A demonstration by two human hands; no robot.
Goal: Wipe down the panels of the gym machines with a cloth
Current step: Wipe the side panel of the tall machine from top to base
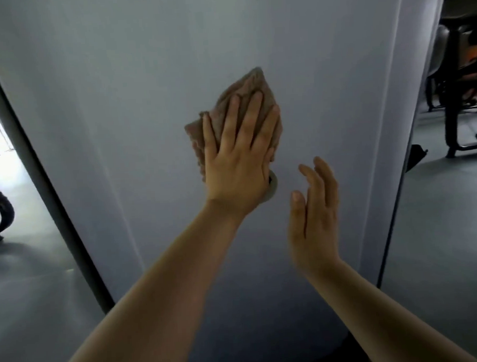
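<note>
**Cloth pressed flat against the machine's panel**

The left hand lies spread on a crumpled brown cloth, its 4 fingers straight and its palm flat, pushing the fabric against the pale grey panel that fills most of the view. It pinches nothing; the open palm seems meant to keep as much cloth as possible in contact with the upright surface, where a loose cloth would otherwise drop. The cloth bunches out above the fingertips and to the left of the hand, near the middle of the panel.

The right hand hovers just beside and below, fingers relaxed and slightly bent, holding nothing and apparently clear of the panel; it looks ready to steady or assist.

A small round grey fitting peeks out from under the heel of the left hand. A dark upright post borders the panel on the left, and dark gym machine frames stand on the grey floor to the right.

Judging by the cloth's central position, wiping is underway, with much of the panel probably left to cover.
</note>
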